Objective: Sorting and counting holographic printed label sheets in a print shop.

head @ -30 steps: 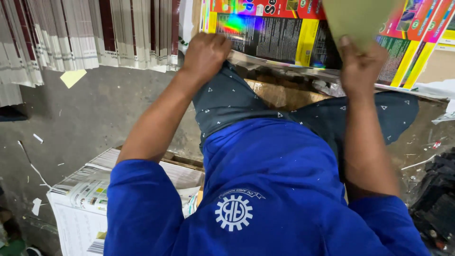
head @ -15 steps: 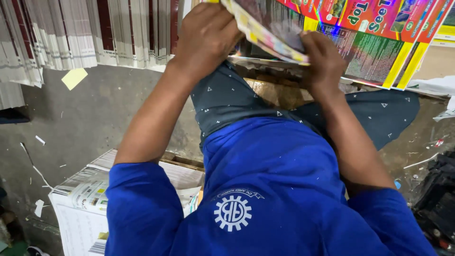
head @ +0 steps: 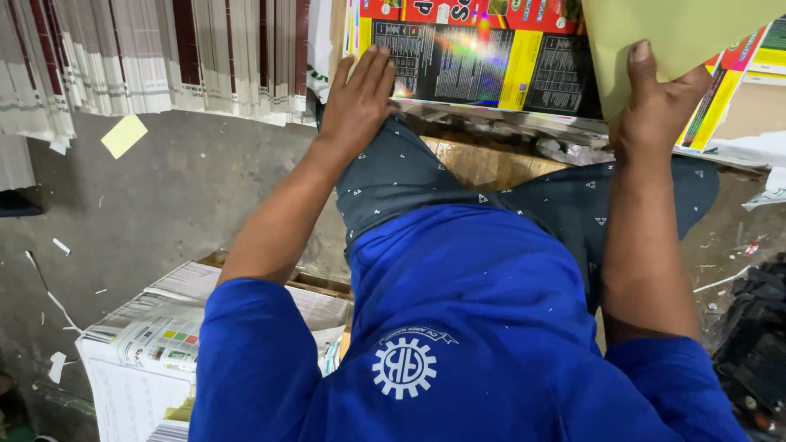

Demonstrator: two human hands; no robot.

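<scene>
My left hand (head: 358,98) lies flat, fingers spread, on the near edge of a stack of glossy printed sheets (head: 475,57) with red, yellow and black panels. To the right, my right hand (head: 652,106) pinches a plain yellow-green sheet (head: 663,41) that is lifted and tilted over the right part of that stack, thumb on top. Both arms reach forward from blue sleeves over my blue shirt (head: 458,327) and dark patterned trousers (head: 409,176).
Rows of stacked printed sheets on edge (head: 155,57) fill the upper left. A bundle of printed paper (head: 155,344) sits at lower left on the grey concrete floor (head: 164,205), strewn with paper scraps. A yellow slip (head: 124,135) lies near the rows. Dark clutter (head: 757,344) stands at the right.
The glossy sheet that both hands were lifting now lies flat on the stack. My left hand has opened onto it, and my right hand again holds up the yellow-green sheet.
</scene>
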